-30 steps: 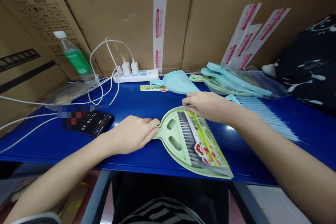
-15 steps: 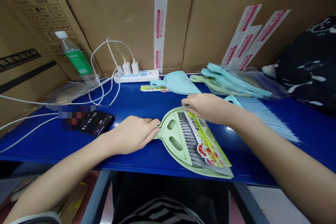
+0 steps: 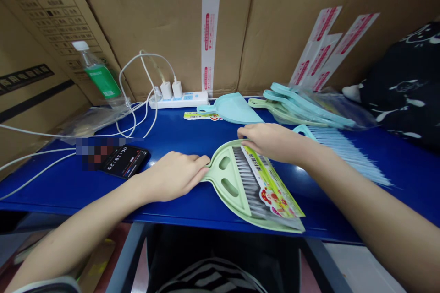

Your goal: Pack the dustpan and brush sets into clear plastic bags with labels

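A pale green dustpan [image 3: 222,155] lies at the front edge of the blue table, with a green hand brush [image 3: 237,199] with grey bristles nested on it. My left hand [image 3: 177,176] is closed around their handles, which it mostly hides. Across the bristles lies a yellow-green printed card label [image 3: 271,183]. My right hand [image 3: 263,139] pinches the far edge of the set near the label's upper end; its fingertips are partly hidden, so whether they grip label or pan rim is unclear.
Behind are a light blue dustpan [image 3: 232,107], another label [image 3: 195,116] and a pile of bagged dustpans [image 3: 305,107]. A blue brush [image 3: 343,151] lies right. A phone [image 3: 127,160], white cables, a power strip [image 3: 192,99] and a bottle [image 3: 101,78] stand left. Cardboard [image 3: 165,18] walls the back.
The label has shifted very slightly to the right at its lower end. Both hands and the dustpan stay nearly where they were.
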Available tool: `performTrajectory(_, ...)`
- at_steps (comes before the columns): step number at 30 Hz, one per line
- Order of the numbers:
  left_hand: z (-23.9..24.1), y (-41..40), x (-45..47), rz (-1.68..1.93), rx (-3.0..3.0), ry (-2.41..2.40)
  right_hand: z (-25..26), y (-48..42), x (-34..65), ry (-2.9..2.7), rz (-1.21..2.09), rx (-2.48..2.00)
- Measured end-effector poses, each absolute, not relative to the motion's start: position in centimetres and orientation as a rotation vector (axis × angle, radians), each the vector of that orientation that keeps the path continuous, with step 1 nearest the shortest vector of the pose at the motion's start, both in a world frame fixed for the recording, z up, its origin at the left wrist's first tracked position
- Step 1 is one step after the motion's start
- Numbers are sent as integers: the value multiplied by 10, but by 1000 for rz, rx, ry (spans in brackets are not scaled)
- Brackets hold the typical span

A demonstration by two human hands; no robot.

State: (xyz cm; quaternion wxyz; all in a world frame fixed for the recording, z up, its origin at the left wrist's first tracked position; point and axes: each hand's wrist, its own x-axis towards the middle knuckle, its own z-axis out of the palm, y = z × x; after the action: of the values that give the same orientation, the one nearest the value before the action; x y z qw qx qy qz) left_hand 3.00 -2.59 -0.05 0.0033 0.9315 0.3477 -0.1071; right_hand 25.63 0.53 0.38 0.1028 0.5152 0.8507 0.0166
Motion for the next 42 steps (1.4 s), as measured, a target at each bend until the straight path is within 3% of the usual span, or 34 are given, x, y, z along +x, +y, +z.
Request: performTrajectory(42, -1, -27, 31, -297, 2960, 1095, -3, 3, 254, 2504, 174, 1487)
